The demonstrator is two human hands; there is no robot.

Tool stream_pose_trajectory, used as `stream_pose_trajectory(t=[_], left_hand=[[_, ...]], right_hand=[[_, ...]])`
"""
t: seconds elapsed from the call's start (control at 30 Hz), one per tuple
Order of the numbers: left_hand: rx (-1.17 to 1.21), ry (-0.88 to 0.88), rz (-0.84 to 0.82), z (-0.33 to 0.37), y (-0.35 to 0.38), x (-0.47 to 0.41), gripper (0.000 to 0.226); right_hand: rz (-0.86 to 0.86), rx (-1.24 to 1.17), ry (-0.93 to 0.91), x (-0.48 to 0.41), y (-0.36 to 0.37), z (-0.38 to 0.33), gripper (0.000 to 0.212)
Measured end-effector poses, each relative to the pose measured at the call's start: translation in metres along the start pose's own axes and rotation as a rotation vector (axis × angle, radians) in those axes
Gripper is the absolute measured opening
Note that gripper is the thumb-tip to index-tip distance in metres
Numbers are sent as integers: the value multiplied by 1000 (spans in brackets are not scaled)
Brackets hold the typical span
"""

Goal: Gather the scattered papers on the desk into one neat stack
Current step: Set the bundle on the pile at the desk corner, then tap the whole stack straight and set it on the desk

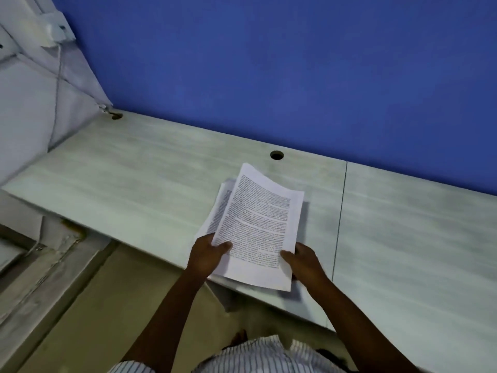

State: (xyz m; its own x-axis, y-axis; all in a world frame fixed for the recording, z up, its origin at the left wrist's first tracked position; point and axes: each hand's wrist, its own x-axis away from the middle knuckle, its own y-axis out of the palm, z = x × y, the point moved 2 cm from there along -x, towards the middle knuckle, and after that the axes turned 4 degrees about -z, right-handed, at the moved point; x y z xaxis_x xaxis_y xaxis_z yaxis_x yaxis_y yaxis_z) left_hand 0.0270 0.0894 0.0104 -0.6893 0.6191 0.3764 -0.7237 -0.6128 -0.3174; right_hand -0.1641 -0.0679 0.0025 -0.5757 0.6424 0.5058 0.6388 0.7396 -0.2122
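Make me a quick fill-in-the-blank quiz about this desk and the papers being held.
1. The left hand and right hand both grip the printed ____.
2. The wall behind the desk is coloured ____.
3. The hole in the desk has a ____ shape.
Missing words: papers; blue; round.

head view, looking steeply down, close over desk (134, 168)

the papers (258, 224) lie over the near edge of the bench (134, 170), a cable hole (276, 155) just beyond them, a wall (269, 63) behind.
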Motion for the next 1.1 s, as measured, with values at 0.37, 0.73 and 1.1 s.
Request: stream_pose_trajectory(t=[0.37,0.73,1.1], left_hand=[[-495,12,57,-51,-42,-64,32],[-678,62,-69,-51,-38,-109,54],[-755,199,-173,-49,37,-36,56]], right_hand=[[34,355,72,-29,60,1,49],[126,251,94,-20,71,17,48],[406,252,116,56,25,94,32]])
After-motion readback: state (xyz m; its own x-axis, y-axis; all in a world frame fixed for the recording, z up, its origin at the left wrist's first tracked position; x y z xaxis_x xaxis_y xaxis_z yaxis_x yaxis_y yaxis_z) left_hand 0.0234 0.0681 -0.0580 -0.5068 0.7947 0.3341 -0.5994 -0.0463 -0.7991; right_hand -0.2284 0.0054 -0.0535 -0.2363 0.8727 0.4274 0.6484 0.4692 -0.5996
